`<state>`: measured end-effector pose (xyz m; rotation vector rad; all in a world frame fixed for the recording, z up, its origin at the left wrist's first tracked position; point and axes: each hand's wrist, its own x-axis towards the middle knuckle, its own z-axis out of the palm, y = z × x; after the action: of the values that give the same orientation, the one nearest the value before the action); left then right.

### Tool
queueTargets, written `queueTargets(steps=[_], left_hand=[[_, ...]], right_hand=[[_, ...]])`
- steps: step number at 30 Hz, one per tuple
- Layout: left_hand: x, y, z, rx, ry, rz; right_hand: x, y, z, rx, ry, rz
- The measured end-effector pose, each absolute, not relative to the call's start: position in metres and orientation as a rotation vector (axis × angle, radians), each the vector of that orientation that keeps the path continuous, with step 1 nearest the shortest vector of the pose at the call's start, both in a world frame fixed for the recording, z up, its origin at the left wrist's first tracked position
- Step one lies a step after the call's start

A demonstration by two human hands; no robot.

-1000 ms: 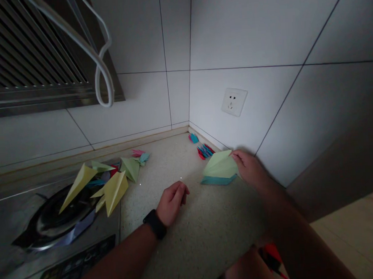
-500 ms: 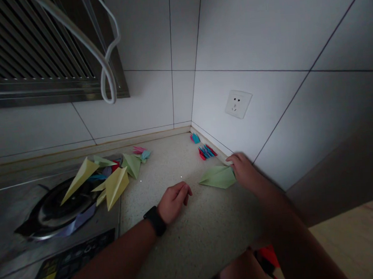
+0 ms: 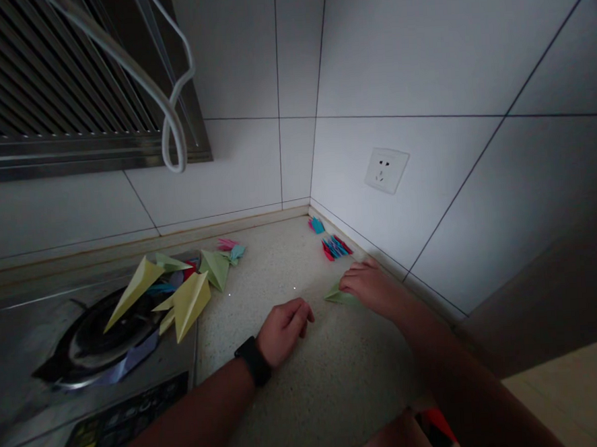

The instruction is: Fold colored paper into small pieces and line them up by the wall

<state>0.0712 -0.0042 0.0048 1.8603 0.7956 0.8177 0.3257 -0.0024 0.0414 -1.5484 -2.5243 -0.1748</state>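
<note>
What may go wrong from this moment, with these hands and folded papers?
The right hand covers part of the green paper; a careless press might crumple it. A yellow paper lies over the burner; it could scorch if that were lit. Nearby red and blue papers might get knocked.

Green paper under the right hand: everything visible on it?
The green paper is pale and looks folded, with a pointed end showing. It appears to lie on the speckled counter, pointing roughly toward the left hand, clear of it. The right hand covers the rest, hiding its full shape.
</note>
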Motion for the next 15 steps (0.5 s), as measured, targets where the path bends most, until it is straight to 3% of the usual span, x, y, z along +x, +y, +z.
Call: queueTargets(steps=[15], left_hand=[[0.0716, -0.0055, 0.0068, 1.92, 0.8, 0.774]], right_hand=[[0.3351, 0.0062, 0.0362, -1.68, -2.592, -0.195]])
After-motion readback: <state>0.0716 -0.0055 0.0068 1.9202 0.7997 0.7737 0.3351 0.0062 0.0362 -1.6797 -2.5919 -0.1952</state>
